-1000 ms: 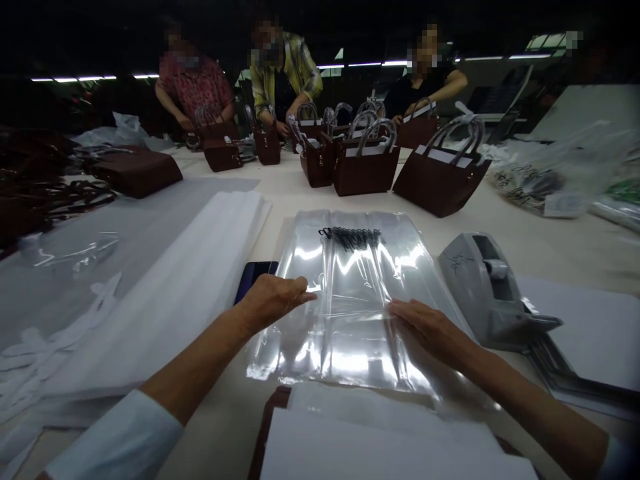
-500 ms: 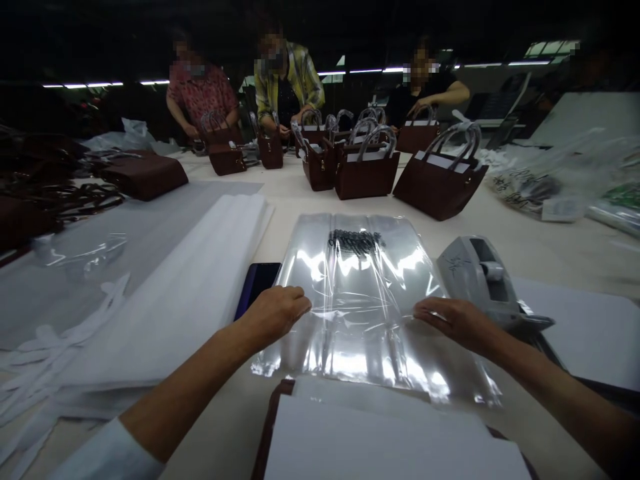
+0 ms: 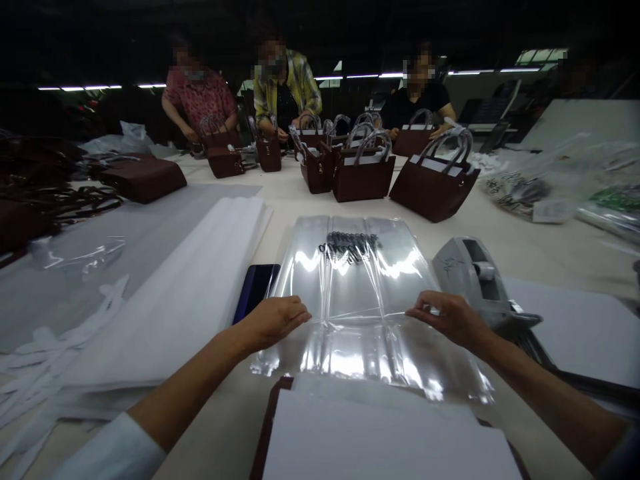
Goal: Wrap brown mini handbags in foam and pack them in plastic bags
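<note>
Fingers narrow: left hand and right hand now farther apart, apparently pinching clear film, so both sides look controlled.

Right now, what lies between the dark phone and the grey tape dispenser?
The clear plastic sheets, with the left hand and right hand at them, lie between phone and tape dispenser; the head view shows it.

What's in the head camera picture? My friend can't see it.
A person's left hand and right hand pinch shiny, clear, black-printed plastic sheeting spread on a cream table. A grey tape dispenser sits to the right; beyond, three people are behind boxy, dark-brown handbags.
</note>
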The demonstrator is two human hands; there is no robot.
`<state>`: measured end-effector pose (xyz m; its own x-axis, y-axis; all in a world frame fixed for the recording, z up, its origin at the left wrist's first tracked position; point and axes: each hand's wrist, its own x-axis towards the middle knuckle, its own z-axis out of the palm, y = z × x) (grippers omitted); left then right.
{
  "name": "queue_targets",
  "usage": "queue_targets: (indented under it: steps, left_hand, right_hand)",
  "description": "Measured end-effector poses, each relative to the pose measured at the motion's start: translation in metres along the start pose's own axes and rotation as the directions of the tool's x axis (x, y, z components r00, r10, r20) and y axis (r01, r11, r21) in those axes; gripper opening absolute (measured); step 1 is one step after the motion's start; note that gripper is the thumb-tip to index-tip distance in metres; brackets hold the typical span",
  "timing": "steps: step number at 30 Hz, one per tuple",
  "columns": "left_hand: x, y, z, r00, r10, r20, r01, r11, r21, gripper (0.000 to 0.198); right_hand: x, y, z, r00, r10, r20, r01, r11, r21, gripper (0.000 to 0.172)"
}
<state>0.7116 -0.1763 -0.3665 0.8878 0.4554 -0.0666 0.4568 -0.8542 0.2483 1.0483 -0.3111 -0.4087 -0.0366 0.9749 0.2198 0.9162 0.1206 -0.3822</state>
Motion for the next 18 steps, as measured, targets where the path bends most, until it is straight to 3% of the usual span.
queue_targets:
  steps: [3,5,6,8,10,11,14,18]
  left_hand:
    - [0.005,0.002,0.001,0.998,-0.052,-0.031,0.051,0.998,-0.048,0.024]
    - [0.009,0.007,0.001,0.993,-0.092,-0.071,0.088,0.995,-0.056,0.022]
    - [0.012,0.011,0.001,0.990,-0.108,-0.094,0.103,0.993,-0.055,0.022]
    - [0.018,0.020,-0.001,0.983,-0.121,-0.139,0.116,0.992,-0.048,0.021]
    - [0.024,0.031,-0.003,0.979,-0.112,-0.173,0.107,0.994,-0.036,0.020]
    - [0.027,0.035,-0.004,0.977,-0.108,-0.186,0.104,0.994,-0.030,0.020]
    - [0.031,0.042,-0.007,0.956,-0.109,-0.272,0.114,0.994,0.001,0.023]
    - [0.033,0.041,-0.013,0.847,-0.014,-0.531,0.123,0.978,0.170,0.021]
  right_hand:
    - [0.000,-0.008,-0.006,0.998,-0.026,0.061,0.028,0.999,-0.029,0.028]
    - [0.004,-0.025,-0.013,0.990,-0.140,0.021,0.141,0.987,-0.076,0.024]
    - [0.007,-0.038,-0.015,0.971,-0.238,-0.029,0.235,0.968,-0.087,0.022]
    - [0.018,-0.067,-0.017,0.889,-0.445,-0.112,0.440,0.896,-0.065,0.017]
    - [0.033,-0.094,-0.012,0.816,-0.573,-0.078,0.574,0.819,-0.008,0.017]
    - [0.040,-0.104,-0.007,0.811,-0.585,-0.007,0.585,0.811,-0.002,0.019]
    - [0.055,-0.120,0.010,0.877,-0.430,0.214,0.457,0.884,-0.098,0.024]
    - [0.060,-0.121,0.024,0.945,-0.196,0.261,0.248,0.951,-0.184,0.035]
